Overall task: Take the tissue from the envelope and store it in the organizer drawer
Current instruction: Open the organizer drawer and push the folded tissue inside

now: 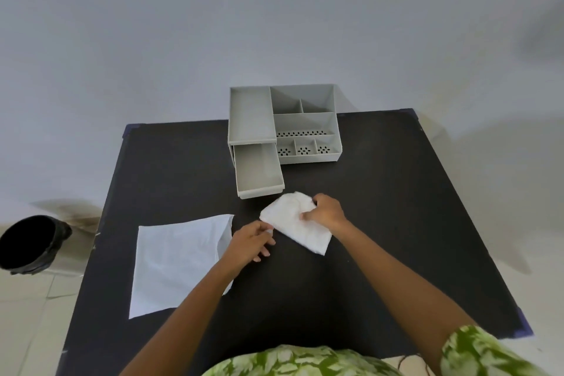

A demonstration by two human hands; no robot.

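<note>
The organizer stands at the far middle of the surface, its drawer pulled out toward the person from the lower left part. Just before the drawer lies the tissue, with the right hand on its right side and the left hand at its near left edge. The envelope lies flat to the left of both hands, and a bin stands on the floor left of the surface.

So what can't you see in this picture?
Head view, the only one:
- Inside the envelope: it lies flat, so its paper hides any contents.
- Underside of the tissue: the right hand covers part of it.
- Back of the open drawer: the organizer hides it.
- Black bin: cut off by the left edge.
</note>
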